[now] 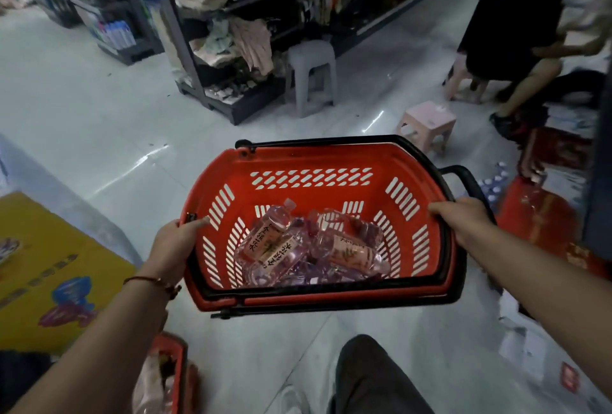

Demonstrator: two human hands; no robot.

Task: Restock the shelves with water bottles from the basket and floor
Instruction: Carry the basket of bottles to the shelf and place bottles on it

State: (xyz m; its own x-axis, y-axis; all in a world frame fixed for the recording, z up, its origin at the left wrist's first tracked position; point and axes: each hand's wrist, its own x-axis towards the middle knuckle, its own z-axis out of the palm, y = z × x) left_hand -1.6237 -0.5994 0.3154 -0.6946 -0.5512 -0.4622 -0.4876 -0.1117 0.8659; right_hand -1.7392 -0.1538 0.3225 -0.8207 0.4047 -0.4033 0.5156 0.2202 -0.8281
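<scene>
A red plastic basket (318, 162) with slotted walls and black folding handles is held up over the pale tiled floor (82, 122), gripped at both of its short ends. The left hand (175, 244) is clamped on the left rim, thumb laid along the top edge and the other fingers curled under it; a thin red cord bracelet (152, 281) is worn at that wrist. The right hand (463, 218) is closed over the right rim, its fingers wrapped round the edge just beside the black side handle (467, 178). Inside the basket, small clear water bottles (308, 248) with pale pink labels are heaped on the bottom, lying on their sides and crossing one another — one with its cap pointing toward the far wall. Below the basket, a dark trouser leg (374, 380) of the person is seen. At the lower left, part of a second red basket (175, 370) sits on the floor, with something wrapped in clear plastic in it; what it is cannot be told. A yellow printed carton (43, 268) lies to the left. Farther off, a dark shelf unit (231, 49) loaded with folded cloth stands beside a grey plastic stool (311, 75), and a small pink stool (427, 125) stands nearer the basket. At the upper right another person in dark clothing (510, 16) is seated on a pink stool — near scattered red packaging on the floor.
</scene>
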